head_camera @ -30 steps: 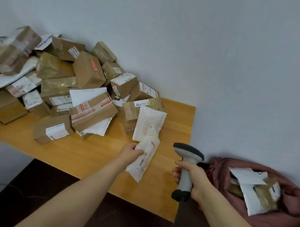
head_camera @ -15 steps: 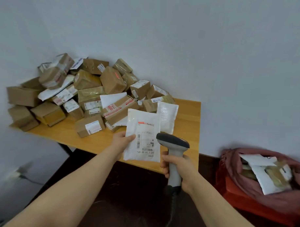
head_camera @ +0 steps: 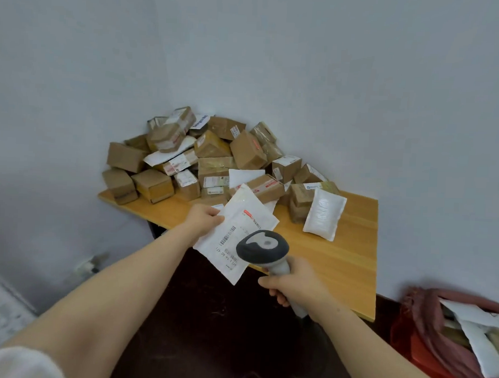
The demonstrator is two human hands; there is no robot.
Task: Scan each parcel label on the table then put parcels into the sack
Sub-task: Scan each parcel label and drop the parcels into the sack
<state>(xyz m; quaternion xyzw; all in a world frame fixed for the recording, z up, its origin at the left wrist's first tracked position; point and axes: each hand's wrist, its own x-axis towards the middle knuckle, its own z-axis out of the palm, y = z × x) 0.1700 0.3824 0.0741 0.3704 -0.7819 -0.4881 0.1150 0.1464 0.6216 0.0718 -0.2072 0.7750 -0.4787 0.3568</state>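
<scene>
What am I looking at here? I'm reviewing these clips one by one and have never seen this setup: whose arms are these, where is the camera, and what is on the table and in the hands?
There is no machine: a person works with bare hands, and the one camera sits on their head, looking forward and down, so both arms reach in from the bottom of the picture.

The left hand holds a flat white mailer by its edge, its printed label with barcodes facing up. The right hand has its grip closed around the handle of a grey barcode scanner, whose head sits just over the label.

On the wooden table in the corner lies a pile of brown cardboard parcels, with a white padded envelope leaning at its right end.

At the lower right, off the table, stands a reddish sack that already holds some parcels.
</scene>
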